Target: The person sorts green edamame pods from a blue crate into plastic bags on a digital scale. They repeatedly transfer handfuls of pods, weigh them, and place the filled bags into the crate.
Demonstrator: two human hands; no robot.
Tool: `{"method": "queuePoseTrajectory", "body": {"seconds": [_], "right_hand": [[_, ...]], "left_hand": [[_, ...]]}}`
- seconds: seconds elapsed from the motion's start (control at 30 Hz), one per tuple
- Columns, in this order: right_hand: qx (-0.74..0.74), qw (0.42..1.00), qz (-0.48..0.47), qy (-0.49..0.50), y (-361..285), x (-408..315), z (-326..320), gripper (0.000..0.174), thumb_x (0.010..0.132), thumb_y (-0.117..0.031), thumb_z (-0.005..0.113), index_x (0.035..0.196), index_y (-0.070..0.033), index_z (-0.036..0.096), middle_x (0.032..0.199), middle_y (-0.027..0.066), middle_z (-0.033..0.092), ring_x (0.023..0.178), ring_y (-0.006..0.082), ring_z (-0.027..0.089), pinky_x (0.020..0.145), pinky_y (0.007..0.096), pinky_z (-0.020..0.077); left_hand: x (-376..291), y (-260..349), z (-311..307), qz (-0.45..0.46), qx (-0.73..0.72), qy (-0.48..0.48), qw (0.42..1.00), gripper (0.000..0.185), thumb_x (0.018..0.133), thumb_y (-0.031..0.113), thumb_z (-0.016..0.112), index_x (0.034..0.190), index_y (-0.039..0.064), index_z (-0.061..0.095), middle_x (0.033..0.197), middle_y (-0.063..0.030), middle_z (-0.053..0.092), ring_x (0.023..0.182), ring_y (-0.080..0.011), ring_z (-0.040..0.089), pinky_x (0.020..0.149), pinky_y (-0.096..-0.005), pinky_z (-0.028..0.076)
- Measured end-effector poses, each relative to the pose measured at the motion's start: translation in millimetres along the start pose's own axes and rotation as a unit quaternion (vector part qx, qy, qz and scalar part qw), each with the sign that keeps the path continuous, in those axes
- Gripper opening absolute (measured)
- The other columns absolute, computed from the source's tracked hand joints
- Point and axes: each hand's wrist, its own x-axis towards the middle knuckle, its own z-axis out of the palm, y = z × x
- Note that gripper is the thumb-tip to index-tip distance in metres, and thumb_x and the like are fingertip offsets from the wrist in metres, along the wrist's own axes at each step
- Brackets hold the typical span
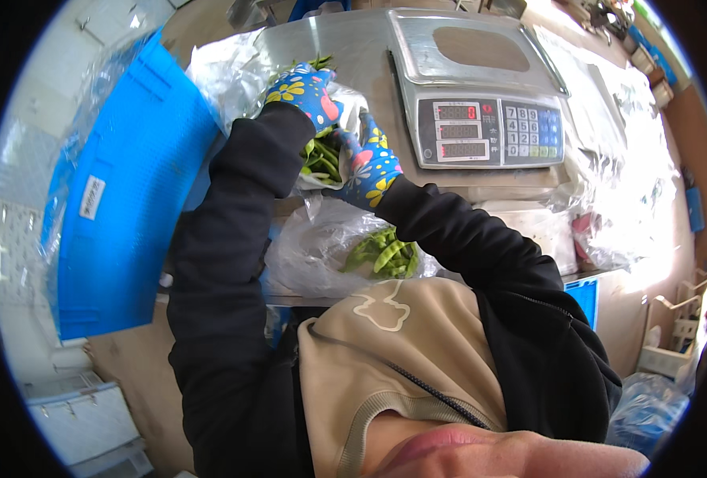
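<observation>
Both hands wear blue gloves printed with flowers. My left hand (302, 95) reaches over the top of an open plastic bag (350, 101) that holds long green pepper pods (323, 156); its fingertips are hidden among the pods and the bag. My right hand (370, 164) is closed on the bag's right edge, beside the pods. Nearer my body lies a clear plastic bag (311, 245) with flat green bean pods (392, 254) in it. To the right of my hands stands a digital weighing scale (491, 131) with a bare metal pan (473, 48).
A big blue plastic crate (126, 197) with clear film over its far side stands on the left. White plastic bags (622, 137) are heaped right of the scale on the metal table (353, 42). A wrapped blue bundle (649, 412) lies at the lower right.
</observation>
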Motion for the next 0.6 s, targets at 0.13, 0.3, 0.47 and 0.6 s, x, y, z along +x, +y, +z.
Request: {"method": "queuePoseTrajectory", "body": {"seconds": [0.13,0.3,0.47,0.6], "right_hand": [[-0.002,1.000,0.000,-0.013,6,-1,3,0.074,0.076,-0.044,0.073,0.138,-0.017,0.046,0.149,0.0321,0.020,0.135,0.0485,0.029,0.108,0.0508,0.0326],[0.015,1.000,-0.017,-0.018,10,-2,-1,0.071,0.077,-0.041,0.072,0.138,-0.017,0.047,0.151,0.0292,0.020,0.136,0.0483,0.028,0.108,0.0511,0.0316],[0.031,0.997,-0.075,-0.013,23,-1,6,0.066,0.080,-0.021,0.062,0.142,-0.011,0.040,0.150,0.0312,0.020,0.138,0.0496,0.023,0.112,0.0492,0.0279],[0.061,0.993,-0.096,0.012,35,11,31,0.066,0.081,-0.017,0.059,0.142,-0.005,0.037,0.148,0.0315,0.025,0.134,0.0492,0.029,0.110,0.0444,0.0325]], "left_hand": [[17,9,-3,0.029,0.099,-0.095,0.990,0.032,0.083,0.024,0.051,0.105,0.011,0.070,0.108,-0.0143,0.067,0.103,-0.0320,0.063,0.090,-0.0428,0.049],[14,-1,5,0.070,0.056,0.042,0.995,0.024,0.087,0.022,0.050,0.096,0.009,0.069,0.100,-0.0137,0.067,0.094,-0.0315,0.065,0.083,-0.0411,0.052],[-12,41,-7,0.124,0.085,0.044,0.988,0.020,0.085,0.024,0.055,0.093,0.011,0.067,0.094,-0.0111,0.066,0.088,-0.0292,0.065,0.077,-0.0399,0.051],[-27,52,-12,0.166,0.032,0.061,0.984,0.026,0.081,0.021,0.057,0.102,0.011,0.068,0.101,-0.0111,0.066,0.091,-0.0281,0.064,0.080,-0.0385,0.051]]}}
